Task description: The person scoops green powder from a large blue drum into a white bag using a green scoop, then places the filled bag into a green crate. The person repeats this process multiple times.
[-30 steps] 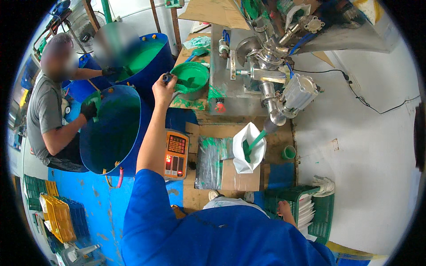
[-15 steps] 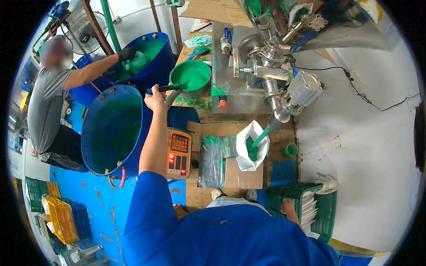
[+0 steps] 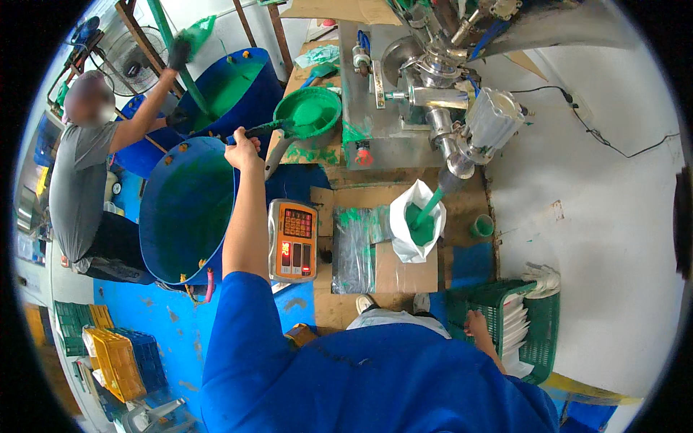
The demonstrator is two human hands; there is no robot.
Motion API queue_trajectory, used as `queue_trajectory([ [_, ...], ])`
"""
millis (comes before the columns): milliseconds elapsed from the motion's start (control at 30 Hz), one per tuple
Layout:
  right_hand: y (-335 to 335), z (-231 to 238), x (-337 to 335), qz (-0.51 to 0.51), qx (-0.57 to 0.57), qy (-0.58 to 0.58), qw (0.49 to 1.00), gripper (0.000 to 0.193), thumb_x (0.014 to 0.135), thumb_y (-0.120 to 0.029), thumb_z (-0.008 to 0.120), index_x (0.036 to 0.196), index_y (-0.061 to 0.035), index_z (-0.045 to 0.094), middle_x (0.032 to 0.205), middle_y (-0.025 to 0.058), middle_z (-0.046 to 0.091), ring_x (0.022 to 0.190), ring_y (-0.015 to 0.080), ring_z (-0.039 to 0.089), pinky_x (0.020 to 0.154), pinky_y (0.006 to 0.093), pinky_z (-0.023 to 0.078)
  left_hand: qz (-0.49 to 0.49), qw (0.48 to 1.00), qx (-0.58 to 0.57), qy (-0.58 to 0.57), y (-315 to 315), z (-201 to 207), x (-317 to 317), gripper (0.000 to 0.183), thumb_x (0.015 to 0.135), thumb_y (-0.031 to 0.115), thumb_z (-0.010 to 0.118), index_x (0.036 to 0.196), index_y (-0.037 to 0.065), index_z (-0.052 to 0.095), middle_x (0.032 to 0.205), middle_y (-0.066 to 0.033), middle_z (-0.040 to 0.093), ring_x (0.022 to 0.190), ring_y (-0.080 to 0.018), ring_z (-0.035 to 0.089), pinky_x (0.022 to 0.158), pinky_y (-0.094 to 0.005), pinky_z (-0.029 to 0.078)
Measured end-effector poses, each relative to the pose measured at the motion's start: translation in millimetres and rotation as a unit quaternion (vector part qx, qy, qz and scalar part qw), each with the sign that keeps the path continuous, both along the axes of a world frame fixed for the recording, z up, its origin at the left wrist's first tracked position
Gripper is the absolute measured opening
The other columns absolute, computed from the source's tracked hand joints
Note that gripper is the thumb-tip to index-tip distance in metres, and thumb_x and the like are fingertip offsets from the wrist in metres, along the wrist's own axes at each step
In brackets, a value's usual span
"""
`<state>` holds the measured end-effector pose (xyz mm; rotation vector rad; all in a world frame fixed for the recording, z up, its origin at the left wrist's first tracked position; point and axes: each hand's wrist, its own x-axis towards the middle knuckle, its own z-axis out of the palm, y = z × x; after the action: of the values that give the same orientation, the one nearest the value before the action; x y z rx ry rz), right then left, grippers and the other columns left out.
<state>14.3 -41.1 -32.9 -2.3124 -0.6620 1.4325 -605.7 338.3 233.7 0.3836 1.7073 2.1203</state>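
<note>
At left, a co-worker is standing by blue drums, well left of the wearer's fingers, a gloved hand lifting something green. The wearer's left hand is reaching forward, its fingers closing round a dark-handled tool; the tool's head is resting or hovering just right of those fingers, at the rim of a green-filled basin on a stained counter. The tool is probably handling light and stiff — slippery where wet, so best held on the bare handle, clear of the coated head. An orange scale is sitting nearer the body than those fingers. Farther right, a white bag is catching a green stream. The right hand is hanging beside a green crate, fingers half curling; whether they are holding anything, one cannot tell. Against a second ago, the gloved hand is showing higher, the tool's head is lying at the basin's rim rather than inside — and the bag is showing more green.
</note>
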Motion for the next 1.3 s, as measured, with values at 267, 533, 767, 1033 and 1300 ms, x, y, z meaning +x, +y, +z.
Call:
queue_trajectory([
  [267, 2, -8, 0, 0.032, 0.003, -0.023, 0.999, 0.031, 0.091, -0.030, 0.047, 0.105, -0.0022, 0.048, 0.068, 0.0118, 0.057, 0.041, 0.0192, 0.052, 0.035, 0.0316, 0.042, -0.065, 0.991, -0.003, 0.114, 8, 16, 11, 0.024, 0.078, 0.021, 0.067, 0.073, 0.004, 0.052, 0.054, -0.0056, 0.055, 0.040, -0.0120, 0.050, 0.037, -0.0245, 0.040],
  [533, 2, 7, 1, 0.005, -0.019, -0.010, 1.000, 0.038, 0.092, -0.031, 0.048, 0.116, -0.0020, 0.047, 0.072, 0.0118, 0.057, 0.045, 0.0174, 0.052, 0.039, 0.0317, 0.044, -0.073, 0.995, 0.006, 0.070, 9, -6, 11, 0.021, 0.079, 0.021, 0.065, 0.074, 0.004, 0.053, 0.054, -0.0052, 0.056, 0.041, -0.0120, 0.050, 0.037, -0.0242, 0.038],
  [767, -9, 2, 1, -0.002, -0.034, -0.016, 0.999, 0.042, 0.090, -0.033, 0.047, 0.121, -0.0029, 0.045, 0.071, 0.0118, 0.060, 0.043, 0.0181, 0.052, 0.038, 0.0311, 0.044, -0.063, 0.997, 0.009, -0.034, -1, -25, -1, 0.018, 0.080, 0.020, 0.063, 0.074, 0.006, 0.056, 0.053, -0.0058, 0.056, 0.040, -0.0118, 0.049, 0.035, -0.0239, 0.035],
  [1033, -11, -8, 3, 0.023, 0.023, 0.017, 0.999, 0.039, 0.091, -0.037, 0.046, 0.109, -0.0024, 0.049, 0.066, 0.0109, 0.056, 0.040, 0.0171, 0.049, 0.035, 0.0301, 0.042, -0.113, 0.991, 0.070, -0.004, -28, -7, -6, 0.020, 0.079, 0.020, 0.065, 0.073, 0.005, 0.055, 0.053, -0.0057, 0.053, 0.040, -0.0128, 0.047, 0.036, -0.0241, 0.034],
  [1300, 9, -23, 21, 0.047, -0.005, 0.049, 0.998, 0.032, 0.092, -0.036, 0.045, 0.099, -0.0057, 0.051, 0.062, 0.0065, 0.053, 0.041, 0.0152, 0.049, 0.034, 0.0307, 0.041, -0.156, 0.988, 0.021, 0.009, -113, 66, 35, 0.017, 0.080, 0.019, 0.063, 0.077, 0.003, 0.057, 0.055, -0.0056, 0.054, 0.043, -0.0112, 0.046, 0.039, -0.0233, 0.032],
])
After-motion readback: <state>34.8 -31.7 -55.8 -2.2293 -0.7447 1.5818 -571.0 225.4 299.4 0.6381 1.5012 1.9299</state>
